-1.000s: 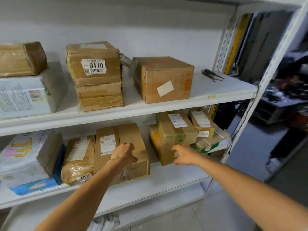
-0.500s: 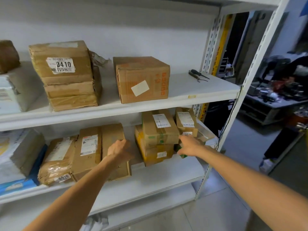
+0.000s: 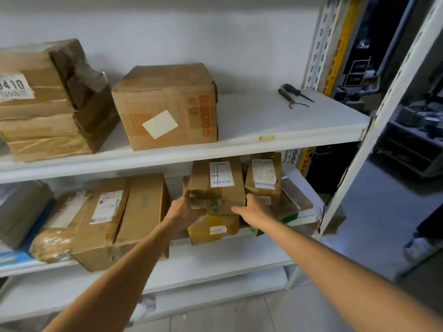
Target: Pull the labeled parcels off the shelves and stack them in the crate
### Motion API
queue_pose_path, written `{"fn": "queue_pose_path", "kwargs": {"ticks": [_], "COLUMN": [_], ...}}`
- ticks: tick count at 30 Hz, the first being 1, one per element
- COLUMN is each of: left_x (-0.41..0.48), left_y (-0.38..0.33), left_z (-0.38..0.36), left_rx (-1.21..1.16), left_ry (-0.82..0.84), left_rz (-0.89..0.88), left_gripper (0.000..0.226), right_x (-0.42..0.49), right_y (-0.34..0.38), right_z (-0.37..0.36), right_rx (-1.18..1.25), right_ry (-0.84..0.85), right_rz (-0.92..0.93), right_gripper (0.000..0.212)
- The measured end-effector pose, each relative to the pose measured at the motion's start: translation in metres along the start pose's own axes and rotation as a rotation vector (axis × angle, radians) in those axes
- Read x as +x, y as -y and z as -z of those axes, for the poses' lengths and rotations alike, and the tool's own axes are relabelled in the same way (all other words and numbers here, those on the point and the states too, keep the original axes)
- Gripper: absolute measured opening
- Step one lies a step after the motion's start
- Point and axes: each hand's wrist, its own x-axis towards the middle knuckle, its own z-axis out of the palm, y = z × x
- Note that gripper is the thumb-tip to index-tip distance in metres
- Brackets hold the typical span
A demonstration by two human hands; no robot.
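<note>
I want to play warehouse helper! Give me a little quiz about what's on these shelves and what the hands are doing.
1. True or false: the left hand and the right hand both hold the brown cardboard parcel with the white label on the lower white shelf.
2. What lies at the right end of the upper white shelf? A) two dark hand tools B) a roll of tape C) a cup
3. Fill in: the held parcel sits on a ____ taped box with a small white label.
Key: 1 true; 2 A; 3 yellow.
</note>
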Motion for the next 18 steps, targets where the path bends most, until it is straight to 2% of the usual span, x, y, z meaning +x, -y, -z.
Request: {"fn": "queue_pose_path", "kwargs": {"ticks": [2,5,7,9,10,12,15,18], "left_x": [0.012,0.025,0.025,0.016,0.011,-0.002,-0.011,-0.015], "left_y": [-0.001,0.007,0.010,0.013,0.017,0.021,0.026,0.024], "left_z": [-0.008,-0.021,-0.031,-0.039,-0.043,-0.046,-0.042,-0.036], "left_rx": [-0.117,-0.199,-0.292,-0.323,-0.334,-0.342,-0.384,-0.463], "left_ry": [-0.044,-0.156,-0.240,-0.300,-0.326,-0.341,-0.207,-0.129], "left_rz": [0.019,0.141,0.261,0.326,0.350,0.383,0.350,0.318], "left_gripper": [0.040,0.062,0.085,0.102,0.104,0.100,0.092,0.086], "right_x": [0.005,0.004,-0.001,-0.010,-0.016,-0.026,-0.032,-0.032], "right_y": [-0.002,-0.004,-0.007,-0.011,-0.013,-0.017,-0.017,-0.012], "right_z": [-0.009,-0.017,-0.019,-0.022,-0.021,-0.018,-0.012,-0.010], "right_rx": [0.062,0.135,0.217,0.267,0.278,0.294,0.346,0.344], "right_ry": [-0.006,-0.034,-0.081,-0.146,-0.179,-0.196,-0.078,-0.016], "right_rz": [0.010,0.013,0.008,0.018,0.021,0.013,-0.044,-0.067], "right_gripper": [0.046,0.069,0.061,0.036,0.031,0.036,0.059,0.061]}}
